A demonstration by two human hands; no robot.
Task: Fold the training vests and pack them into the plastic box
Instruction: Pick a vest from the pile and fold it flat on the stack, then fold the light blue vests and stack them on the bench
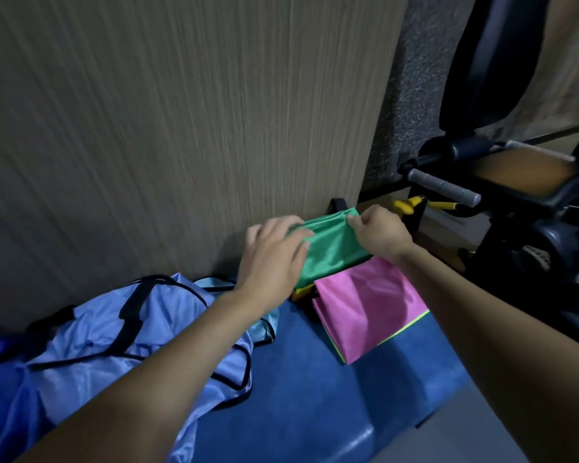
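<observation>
Green folded vest (pixel 331 248) sits atop the stack, just behind the pink vest (pixel 368 305). Right hand (pixel 378 233) pinches its far corner; left hand (pixel 274 259) presses it with straight fingers. Risk: slippery fabric may unfold on release.

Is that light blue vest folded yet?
No. The light blue vest lies spread and rumpled on the blue mat, black trim showing.

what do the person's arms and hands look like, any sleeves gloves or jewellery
Both forearms are bare right to the bottom edge of the picture, with no sleeves or cuffs showing. The left hand and right hand wear no gloves. No watch, bracelet or ring shows on the wrists or visible fingers. No markings are visible, though the light is dim.
</observation>
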